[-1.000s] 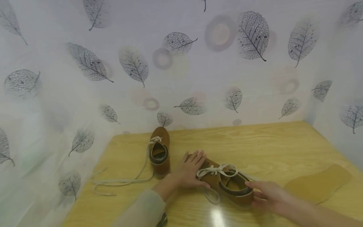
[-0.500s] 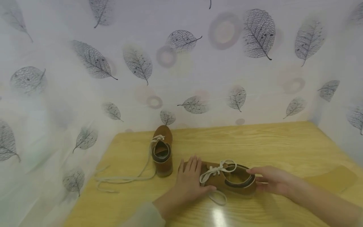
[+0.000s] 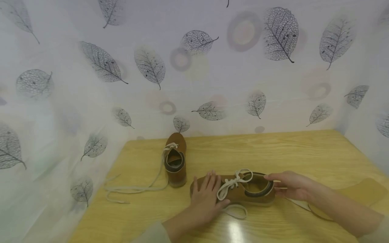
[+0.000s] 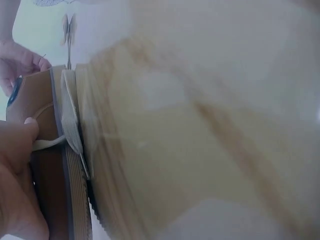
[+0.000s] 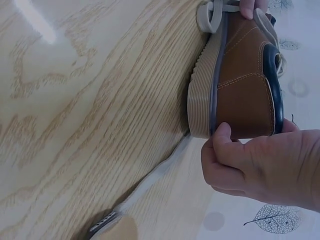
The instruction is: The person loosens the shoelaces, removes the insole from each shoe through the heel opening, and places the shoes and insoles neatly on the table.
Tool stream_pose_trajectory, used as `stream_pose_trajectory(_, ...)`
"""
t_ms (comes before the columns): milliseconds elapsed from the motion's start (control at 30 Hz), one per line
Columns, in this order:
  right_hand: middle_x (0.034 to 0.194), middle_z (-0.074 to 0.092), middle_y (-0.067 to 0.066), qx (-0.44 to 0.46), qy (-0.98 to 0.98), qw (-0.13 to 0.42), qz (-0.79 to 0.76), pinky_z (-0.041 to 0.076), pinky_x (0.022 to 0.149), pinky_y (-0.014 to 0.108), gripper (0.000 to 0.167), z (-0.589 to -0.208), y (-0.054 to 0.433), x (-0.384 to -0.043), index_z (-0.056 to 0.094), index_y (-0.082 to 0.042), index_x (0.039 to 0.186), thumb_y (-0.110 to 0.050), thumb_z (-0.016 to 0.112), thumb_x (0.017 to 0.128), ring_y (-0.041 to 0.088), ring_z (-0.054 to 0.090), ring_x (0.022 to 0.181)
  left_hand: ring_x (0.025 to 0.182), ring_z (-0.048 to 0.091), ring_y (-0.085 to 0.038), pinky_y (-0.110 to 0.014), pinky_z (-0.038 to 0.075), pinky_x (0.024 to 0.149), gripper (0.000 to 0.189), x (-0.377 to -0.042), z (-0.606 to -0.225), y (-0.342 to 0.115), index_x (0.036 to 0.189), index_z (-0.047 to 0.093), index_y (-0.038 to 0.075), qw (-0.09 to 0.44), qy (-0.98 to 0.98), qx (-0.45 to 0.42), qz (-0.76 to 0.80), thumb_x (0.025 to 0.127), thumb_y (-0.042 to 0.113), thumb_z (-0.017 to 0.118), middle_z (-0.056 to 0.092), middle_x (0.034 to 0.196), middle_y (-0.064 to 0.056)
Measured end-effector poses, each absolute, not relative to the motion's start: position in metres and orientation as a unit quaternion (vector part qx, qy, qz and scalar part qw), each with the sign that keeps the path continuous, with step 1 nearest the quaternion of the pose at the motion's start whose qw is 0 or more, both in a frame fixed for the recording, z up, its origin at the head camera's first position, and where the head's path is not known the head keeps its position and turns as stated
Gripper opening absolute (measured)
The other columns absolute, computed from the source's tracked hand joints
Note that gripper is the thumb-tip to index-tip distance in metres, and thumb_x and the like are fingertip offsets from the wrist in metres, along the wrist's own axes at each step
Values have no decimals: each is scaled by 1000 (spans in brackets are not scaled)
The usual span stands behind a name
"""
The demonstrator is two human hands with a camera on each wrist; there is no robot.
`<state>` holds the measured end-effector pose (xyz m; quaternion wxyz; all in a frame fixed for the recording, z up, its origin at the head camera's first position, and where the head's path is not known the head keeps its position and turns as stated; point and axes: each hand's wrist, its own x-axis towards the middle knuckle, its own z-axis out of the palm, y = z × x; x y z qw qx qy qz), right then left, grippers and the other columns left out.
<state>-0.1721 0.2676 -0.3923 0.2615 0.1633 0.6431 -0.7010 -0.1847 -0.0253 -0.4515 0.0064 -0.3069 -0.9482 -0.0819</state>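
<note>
A brown lace-up shoe [image 3: 234, 190] lies sideways on the table, toe to the left, its pale laces [image 3: 233, 184] tied in a bow. My left hand [image 3: 205, 197] rests over the toe with fingers extended, the thumb [image 4: 32, 129] pressing the near side. At the heel, my right hand [image 3: 293, 185] grips the shoe, one finger at the padded dark collar [image 5: 272, 87] and others low against the back. In the right wrist view the ridged sole [image 5: 202, 100] shows along the table. A second brown shoe [image 3: 177, 177] stands behind on the left, toe pointing away.
Long loose laces [image 3: 133, 190] trail left from the second shoe. A lace loop [image 3: 238, 212] lies before the held shoe. A flat tan piece [image 3: 364, 192] lies at right, with a pale strip [image 5: 155, 175] near it. Leaf-patterned cloth [image 3: 212, 67] surrounds the wooden table [image 3: 288, 152].
The held shoe has turned from slanting to lying nearly straight across, its heel swinging away from me. Both hands have stayed on it. The view has shifted slightly.
</note>
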Motion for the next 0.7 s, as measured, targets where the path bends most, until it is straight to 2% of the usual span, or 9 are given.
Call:
stream_pose_trajectory(167, 114, 37, 20, 155, 644, 265, -701, 51, 84, 25, 50, -394, 269, -173, 34, 16, 123, -15, 59, 93, 18, 51, 93, 144, 16, -25, -65, 7, 111, 69, -187, -450, -34, 147, 33, 13, -9, -936, -335, -110, 96, 60, 25, 16, 156, -10)
stream_pose_trajectory(267, 113, 38, 19, 154, 644, 265, -701, 51, 84, 26, 45, -394, 269, -174, 39, 15, 119, -14, 60, 92, 18, 51, 93, 143, 20, -23, -65, 7, 111, 43, -188, -449, -39, 127, 57, 11, -28, -921, -344, -179, 101, 38, 37, 22, 154, -10)
stream_pose_trajectory(333, 115, 36, 20, 155, 640, 266, -704, 51, 85, 26, 46, -394, 269, -174, 38, 16, 119, -14, 60, 93, 18, 51, 94, 141, 24, -22, -63, 7, 112, 28, -188, -448, -43, 108, 64, 10, -40, -908, -340, -242, 100, 25, 42, 28, 152, -10)
stream_pose_trajectory(400, 116, 35, 21, 157, 638, 267, -705, 51, 85, 26, 48, -394, 269, -174, 36, 17, 121, -14, 60, 93, 18, 51, 93, 139, 30, -22, -61, 8, 113, 19, -188, -446, -46, 95, 64, 12, -43, -891, -332, -306, 98, 17, 47, 35, 148, -10)
stream_pose_trajectory(467, 117, 34, 23, 159, 635, 267, -707, 52, 85, 25, 52, -394, 270, -173, 32, 18, 124, -13, 59, 93, 18, 52, 93, 136, 35, -21, -59, 9, 114, 18, -189, -445, -47, 101, 66, 14, -41, -879, -331, -341, 97, 24, 53, 40, 145, -9)
stream_pose_trajectory(600, 117, 34, 24, 159, 634, 268, -708, 52, 86, 26, 54, -393, 270, -174, 29, 19, 127, -13, 57, 94, 18, 53, 92, 134, 40, -22, -59, 17, 113, 32, -189, -444, -45, 109, 67, 18, -14, -884, -352, -307, 90, 41, 59, 43, 142, -10)
stream_pose_trajectory(700, 115, 36, 23, 155, 637, 268, -706, 52, 87, 27, 52, -393, 271, -174, 30, 18, 126, -13, 57, 94, 18, 53, 93, 132, 42, -21, -55, 23, 112, 34, -187, -443, -43, 112, 67, 15, 2, -890, -365, -273, 89, 38, 61, 46, 139, -10)
